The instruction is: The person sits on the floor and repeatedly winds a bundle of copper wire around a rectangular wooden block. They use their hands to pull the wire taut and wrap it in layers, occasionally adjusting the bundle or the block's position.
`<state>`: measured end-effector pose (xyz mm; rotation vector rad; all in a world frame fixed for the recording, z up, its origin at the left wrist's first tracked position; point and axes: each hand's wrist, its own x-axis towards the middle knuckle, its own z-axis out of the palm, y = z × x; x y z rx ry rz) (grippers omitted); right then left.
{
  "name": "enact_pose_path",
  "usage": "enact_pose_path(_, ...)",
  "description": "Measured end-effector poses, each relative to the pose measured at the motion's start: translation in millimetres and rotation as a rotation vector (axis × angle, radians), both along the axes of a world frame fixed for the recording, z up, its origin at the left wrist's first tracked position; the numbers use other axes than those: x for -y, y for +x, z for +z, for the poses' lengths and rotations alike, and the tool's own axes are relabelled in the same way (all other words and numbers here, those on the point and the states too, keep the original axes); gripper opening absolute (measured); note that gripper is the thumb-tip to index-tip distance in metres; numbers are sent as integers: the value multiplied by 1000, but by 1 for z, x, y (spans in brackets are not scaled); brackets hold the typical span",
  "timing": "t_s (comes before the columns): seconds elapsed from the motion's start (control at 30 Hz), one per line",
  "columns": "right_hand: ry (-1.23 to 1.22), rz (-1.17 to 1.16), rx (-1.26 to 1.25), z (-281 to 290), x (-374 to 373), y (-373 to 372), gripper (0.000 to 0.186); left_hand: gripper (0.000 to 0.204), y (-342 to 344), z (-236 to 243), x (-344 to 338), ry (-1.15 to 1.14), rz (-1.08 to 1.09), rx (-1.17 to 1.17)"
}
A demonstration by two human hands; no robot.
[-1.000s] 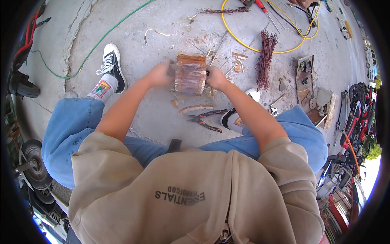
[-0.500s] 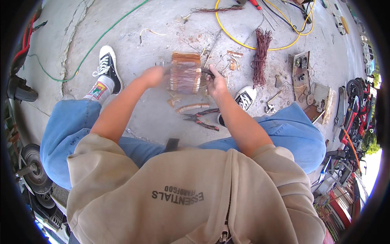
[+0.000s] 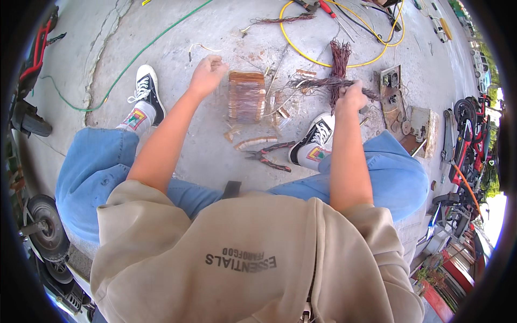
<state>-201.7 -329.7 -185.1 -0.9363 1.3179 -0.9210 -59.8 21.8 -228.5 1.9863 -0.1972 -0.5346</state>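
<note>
A copper-wound coil block (image 3: 245,97), brown-orange on top, sits on the concrete between my feet. My left hand (image 3: 208,75) is raised just beside its upper left, fingers loosely curled and apart with nothing visible in them. My right hand (image 3: 351,98) grips a long, dark bundle of thin wire (image 3: 318,82), lying crosswise over a reddish wire bundle (image 3: 339,58) to the coil's right. Pliers with red-and-black handles (image 3: 267,155) and pale curved strips (image 3: 249,142) lie below the coil.
A yellow hose (image 3: 284,35) loops at the top, a green hose (image 3: 154,40) runs along the left. An opened metal housing (image 3: 420,129) lies right of me, beside a red-handled tool (image 3: 327,11) farther up. Wheeled machinery (image 3: 46,220) lines the left edge, more (image 3: 467,134) the right.
My left hand has left the coil's side and moved up. My right hand has moved right from the coil, now holding the dark wire bundle across the reddish one.
</note>
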Motion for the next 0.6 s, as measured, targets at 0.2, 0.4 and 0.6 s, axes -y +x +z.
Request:
enact_pose_path(0.2,-232,221,616,209,-4,13,10,66,-41,72,34,12,-356,476)
enact_pose_path(0.4,-265,540,1006,323,-33,8,8,50,-81,56,98,-6,-606,479)
enact_pose_path(0.6,-1034,582,352,322,-31,-13,12,44,-79,65,105,-465,-72,-349)
